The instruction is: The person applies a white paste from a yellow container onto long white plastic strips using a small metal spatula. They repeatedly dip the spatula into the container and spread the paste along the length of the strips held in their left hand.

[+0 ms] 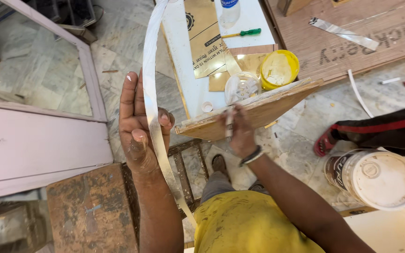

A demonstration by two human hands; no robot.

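A long, pale, glossy edging strip (152, 98) curves upright from bench to lap.

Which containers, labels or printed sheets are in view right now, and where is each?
Clear plastic bottle with blue label: top centre, on the white board.
Tan printed paper sheet: lying on that board, black print and round emblem.
Yellow round tub: on the board's near end, open.
White lidded bucket with dark printed wrap: on the floor, right.
Brown plywood sheet with stencilled lettering: top right.

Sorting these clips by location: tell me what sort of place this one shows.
Probably a carpentry or furniture workshop. The left hand holds a long edge-banding strip, the right hand works at a plywood board, and a yellow glue tub and a green screwdriver lie nearby.
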